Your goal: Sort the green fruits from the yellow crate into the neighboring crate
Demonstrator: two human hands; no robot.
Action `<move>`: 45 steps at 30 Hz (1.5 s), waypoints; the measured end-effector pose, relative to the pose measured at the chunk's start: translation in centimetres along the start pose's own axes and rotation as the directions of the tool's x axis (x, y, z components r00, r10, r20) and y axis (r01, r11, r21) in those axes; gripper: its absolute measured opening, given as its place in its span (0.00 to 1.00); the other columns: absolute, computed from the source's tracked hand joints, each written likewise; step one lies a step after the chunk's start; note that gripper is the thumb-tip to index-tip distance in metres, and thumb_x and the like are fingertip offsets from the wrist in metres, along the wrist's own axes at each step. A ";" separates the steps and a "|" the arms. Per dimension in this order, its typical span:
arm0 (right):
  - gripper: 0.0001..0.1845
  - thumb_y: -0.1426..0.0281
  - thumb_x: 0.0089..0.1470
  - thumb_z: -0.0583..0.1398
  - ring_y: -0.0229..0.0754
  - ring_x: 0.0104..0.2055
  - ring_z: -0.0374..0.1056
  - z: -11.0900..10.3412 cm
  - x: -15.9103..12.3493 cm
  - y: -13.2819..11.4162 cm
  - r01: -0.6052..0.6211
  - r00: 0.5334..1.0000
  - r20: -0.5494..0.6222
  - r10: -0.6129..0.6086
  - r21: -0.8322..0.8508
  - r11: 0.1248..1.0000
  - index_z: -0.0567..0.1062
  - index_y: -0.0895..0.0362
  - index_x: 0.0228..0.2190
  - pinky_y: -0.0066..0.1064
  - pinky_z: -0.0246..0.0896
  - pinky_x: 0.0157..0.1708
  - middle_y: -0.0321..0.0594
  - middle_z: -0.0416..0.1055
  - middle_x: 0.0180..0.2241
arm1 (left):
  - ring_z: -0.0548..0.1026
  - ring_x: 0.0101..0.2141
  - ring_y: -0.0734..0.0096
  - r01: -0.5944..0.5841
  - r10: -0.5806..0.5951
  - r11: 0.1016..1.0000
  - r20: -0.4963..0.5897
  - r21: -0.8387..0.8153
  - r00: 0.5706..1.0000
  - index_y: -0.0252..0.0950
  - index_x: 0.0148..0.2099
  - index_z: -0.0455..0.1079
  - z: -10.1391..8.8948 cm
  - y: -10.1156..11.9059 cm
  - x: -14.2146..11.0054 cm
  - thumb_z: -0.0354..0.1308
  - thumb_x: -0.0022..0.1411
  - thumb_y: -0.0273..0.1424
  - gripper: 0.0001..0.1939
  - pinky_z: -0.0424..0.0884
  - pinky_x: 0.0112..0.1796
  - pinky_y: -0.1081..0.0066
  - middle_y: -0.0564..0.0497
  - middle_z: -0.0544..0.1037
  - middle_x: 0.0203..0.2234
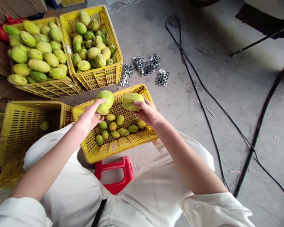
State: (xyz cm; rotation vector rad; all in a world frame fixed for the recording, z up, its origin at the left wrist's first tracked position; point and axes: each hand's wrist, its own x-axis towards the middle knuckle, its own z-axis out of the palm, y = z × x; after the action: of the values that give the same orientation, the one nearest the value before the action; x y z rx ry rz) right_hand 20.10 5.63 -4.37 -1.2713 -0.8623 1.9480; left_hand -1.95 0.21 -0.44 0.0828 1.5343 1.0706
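My left hand (91, 116) is closed around a large, rounded yellow-green lemon (105, 101). Opposite it, my right hand (148, 111) grips a longer, ridged yellow-green lemon (130, 101), thumb on top. Both fruits are held above a yellow slotted crate (118, 149) between my knees, a short gap apart. Several smaller green-yellow lemons (123, 131) lie loose on that crate's floor. My left fingers partly cover the fruit near them.
Two yellow crates, one on the left (71, 83) and one beside it (119, 67), are heaped with lemons. Another crate (61, 116) at left holds one fruit. A red stool (126, 170) shows between my legs. Crumpled wrappers (145, 66) and black cables (198, 91) lie on the floor.
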 end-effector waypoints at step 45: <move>0.35 0.49 0.38 0.77 0.56 0.59 0.74 0.1 -0.5 -1.2 0.064 0.998 -0.011 -0.064 0.017 0.998 0.75 0.49 0.44 0.46 0.73 0.58 0.40 0.80 0.47 | 0.81 0.47 0.54 -0.076 0.077 0.997 0.092 -0.007 0.993 0.39 0.41 0.77 1.2 0.1 -0.7 0.79 0.42 0.40 0.24 0.76 0.40 0.65 0.47 0.85 0.39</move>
State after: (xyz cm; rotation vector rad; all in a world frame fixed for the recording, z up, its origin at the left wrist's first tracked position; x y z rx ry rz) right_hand 20.35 5.89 -3.13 -1.2285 -0.8682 1.8930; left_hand -0.76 0.54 0.28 0.1876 1.4552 1.1152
